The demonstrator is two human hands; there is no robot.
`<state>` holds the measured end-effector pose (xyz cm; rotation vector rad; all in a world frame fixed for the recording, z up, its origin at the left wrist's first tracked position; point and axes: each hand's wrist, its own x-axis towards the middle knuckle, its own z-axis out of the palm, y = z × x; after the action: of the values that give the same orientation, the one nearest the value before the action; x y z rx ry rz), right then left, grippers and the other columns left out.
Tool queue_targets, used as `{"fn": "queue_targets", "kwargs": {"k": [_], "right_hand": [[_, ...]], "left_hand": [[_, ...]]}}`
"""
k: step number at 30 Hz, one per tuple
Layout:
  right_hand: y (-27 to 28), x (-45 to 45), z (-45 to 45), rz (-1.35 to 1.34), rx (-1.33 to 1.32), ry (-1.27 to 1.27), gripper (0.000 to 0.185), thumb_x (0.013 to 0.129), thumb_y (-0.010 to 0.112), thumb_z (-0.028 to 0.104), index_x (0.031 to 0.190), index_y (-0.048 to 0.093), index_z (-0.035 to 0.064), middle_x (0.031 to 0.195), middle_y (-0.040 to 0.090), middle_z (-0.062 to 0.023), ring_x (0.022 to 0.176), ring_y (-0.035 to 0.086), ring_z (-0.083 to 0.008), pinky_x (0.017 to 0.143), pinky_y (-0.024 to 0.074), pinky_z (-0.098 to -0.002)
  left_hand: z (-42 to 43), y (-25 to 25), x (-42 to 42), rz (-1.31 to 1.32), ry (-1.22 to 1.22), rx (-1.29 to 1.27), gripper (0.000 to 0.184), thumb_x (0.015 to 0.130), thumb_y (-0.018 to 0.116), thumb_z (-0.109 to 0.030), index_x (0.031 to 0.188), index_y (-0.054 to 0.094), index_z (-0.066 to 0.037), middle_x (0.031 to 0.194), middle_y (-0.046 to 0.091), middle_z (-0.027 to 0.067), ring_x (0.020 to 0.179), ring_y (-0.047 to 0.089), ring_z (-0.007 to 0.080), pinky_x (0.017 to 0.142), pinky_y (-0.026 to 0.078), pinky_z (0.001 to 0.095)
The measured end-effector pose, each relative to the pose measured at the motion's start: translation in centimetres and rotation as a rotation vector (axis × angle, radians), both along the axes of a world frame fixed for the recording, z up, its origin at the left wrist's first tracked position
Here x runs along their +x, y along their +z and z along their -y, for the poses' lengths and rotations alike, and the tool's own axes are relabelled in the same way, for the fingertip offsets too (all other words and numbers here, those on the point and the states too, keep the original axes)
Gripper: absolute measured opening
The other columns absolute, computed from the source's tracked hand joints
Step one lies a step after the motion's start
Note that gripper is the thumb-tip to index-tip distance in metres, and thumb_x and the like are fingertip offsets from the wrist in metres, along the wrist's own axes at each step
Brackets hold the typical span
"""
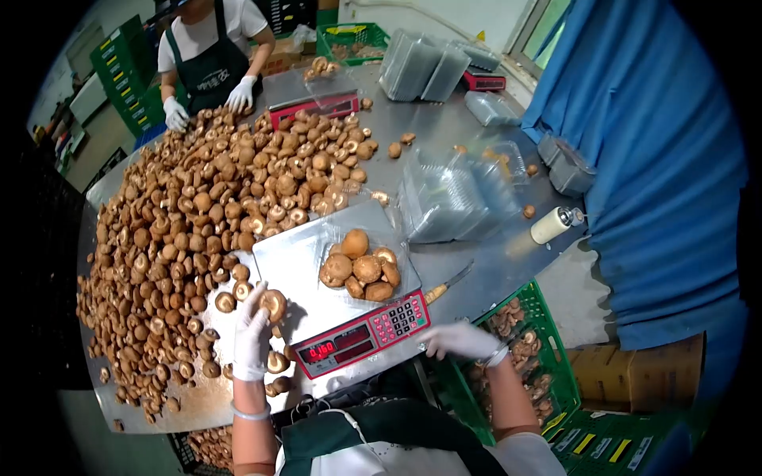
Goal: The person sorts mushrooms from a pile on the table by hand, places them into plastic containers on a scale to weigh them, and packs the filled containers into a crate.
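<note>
My left hand (pixel 252 329), in a white glove, grips a brown shiitake mushroom (pixel 273 305) by the left edge of the scale. Its pale gill side partly shows. On the steel pan of the digital scale (pixel 302 274), a clear plastic tray (pixel 401 252) holds several shiitake mushrooms (pixel 367 268). The scale's red panel (pixel 361 333) shows lit digits that look like 0.160. My right hand (pixel 462 342), also gloved, hovers just right of the panel near the table edge, fingers loosely stretched and holding nothing. A large heap of mushrooms (pixel 190 214) spreads to the left.
Behind the scale stand stacked clear trays (pixel 444 198). A knife (pixel 449 282) lies at its right, and a white bottle (pixel 556 225) stands farther right. A green crate (pixel 548 341) of mushrooms sits below my right arm. Across the table a gloved co-worker (pixel 210 63) touches the heap.
</note>
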<state>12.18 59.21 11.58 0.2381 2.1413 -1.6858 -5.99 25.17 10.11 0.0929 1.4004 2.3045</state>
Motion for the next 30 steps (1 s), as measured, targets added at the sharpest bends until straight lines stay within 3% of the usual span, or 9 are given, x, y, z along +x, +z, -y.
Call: {"fn": "queue_targets", "kwargs": {"k": [3,9,13,14,16,22,26,28,30], "right_hand": [[-2.6,2.9,1.3,0.057,1.227,0.739,0.045,0.081,0.058,0.049,0.105,0.063,0.0111,0.089,0.064,-0.0147,0.089,0.061,-0.0286,0.074,0.0490,-0.0369],[0.2,0.4,-1.7,-0.135,-0.546,0.351,0.031,0.086,0.059,0.011,0.112,0.059,-0.0049,0.115,0.062,-0.0168,0.112,0.056,-0.0272,0.099,0.0389,-0.0385],[-1.1,-2.5,-0.7,-0.509,0.803,0.062,0.028,0.083,0.060,0.010,0.110,0.061,0.0003,0.099,0.066,-0.0132,0.094,0.063,-0.0213,0.079,0.0491,-0.0318],[-1.5,-2.9,-0.9,-0.514,0.802,0.055,0.028,0.083,0.060,0.010,0.110,0.061,0.0003,0.099,0.066,-0.0132,0.094,0.063,-0.0213,0.079,0.0491,-0.0318],[-1.1,-4.5,-1.4,-0.324,0.078,-0.089,0.025,0.085,0.058,0.008,0.109,0.061,-0.0005,0.097,0.066,-0.0128,0.093,0.063,-0.0218,0.081,0.0484,-0.0308],[-4.6,-11.0,-2.0,-0.335,-0.214,-0.524,0.047,0.092,0.053,0.022,0.134,0.041,0.0041,0.122,0.055,-0.0116,0.112,0.052,-0.0190,0.091,0.0428,-0.0309],[-6.1,-16.0,-0.7,-0.260,-0.499,-0.681,0.063,0.094,0.050,0.039,0.142,0.028,0.0037,0.135,0.044,-0.0152,0.125,0.041,-0.0253,0.101,0.0349,-0.0409],[-2.8,-15.9,0.8,-0.350,-0.443,-0.691,0.062,0.095,0.043,0.045,0.139,0.032,0.0022,0.133,0.045,-0.0158,0.126,0.039,-0.0261,0.101,0.0340,-0.0437],[-0.9,-15.8,1.2,-0.578,-0.387,-0.636,0.060,0.097,0.034,0.049,0.133,0.042,0.0020,0.128,0.049,-0.0158,0.123,0.043,-0.0248,0.100,0.0351,-0.0413]], "left_hand": [[-1.2,1.9,-0.3,-0.137,0.106,-0.269,0.047,0.088,0.056,-0.011,0.132,0.042,0.000,0.118,0.054,0.0104,0.109,0.052,0.0168,0.097,0.039,0.0295],[-5.4,2.9,-2.0,-0.297,0.207,-0.339,0.036,0.088,0.057,-0.007,0.123,0.050,-0.001,0.114,0.057,0.0091,0.104,0.054,0.0167,0.094,0.042,0.0284],[-9.1,1.7,-4.3,-0.852,0.188,-0.730,0.042,0.085,0.059,-0.006,0.125,0.050,-0.003,0.119,0.057,0.0138,0.108,0.055,0.0254,0.095,0.042,0.0324],[-9.7,0.9,-5.0,-1.047,0.082,-0.858,0.043,0.084,0.059,-0.008,0.126,0.049,-0.004,0.122,0.055,0.0158,0.111,0.054,0.0294,0.096,0.042,0.0343],[-11.4,-0.4,-4.6,-1.320,-0.031,-1.117,0.045,0.085,0.057,-0.012,0.128,0.048,-0.005,0.126,0.052,0.0177,0.114,0.050,0.0360,0.099,0.040,0.0380],[-8.6,0.4,-2.0,-0.987,0.020,-0.818,0.042,0.091,0.049,-0.011,0.131,0.046,-0.002,0.129,0.050,0.0211,0.123,0.046,0.0318,0.103,0.035,0.0346],[-6.2,-1.4,-0.5,-0.614,0.083,-0.841,0.041,0.092,0.051,-0.014,0.131,0.047,-0.002,0.111,0.060,0.0152,0.100,0.060,0.0219,0.085,0.047,0.0310],[-6.0,-1.8,0.2,-0.387,-0.013,-0.691,0.045,0.093,0.053,-0.010,0.135,0.042,-0.004,0.087,0.058,0.0045,0.069,0.054,0.0083,0.064,0.046,0.0211],[-5.7,-2.3,0.7,-0.217,-0.106,-0.463,0.048,0.094,0.052,-0.010,0.139,0.036,-0.005,0.081,0.057,0.0023,0.066,0.053,0.0069,0.062,0.044,0.0195]]}}
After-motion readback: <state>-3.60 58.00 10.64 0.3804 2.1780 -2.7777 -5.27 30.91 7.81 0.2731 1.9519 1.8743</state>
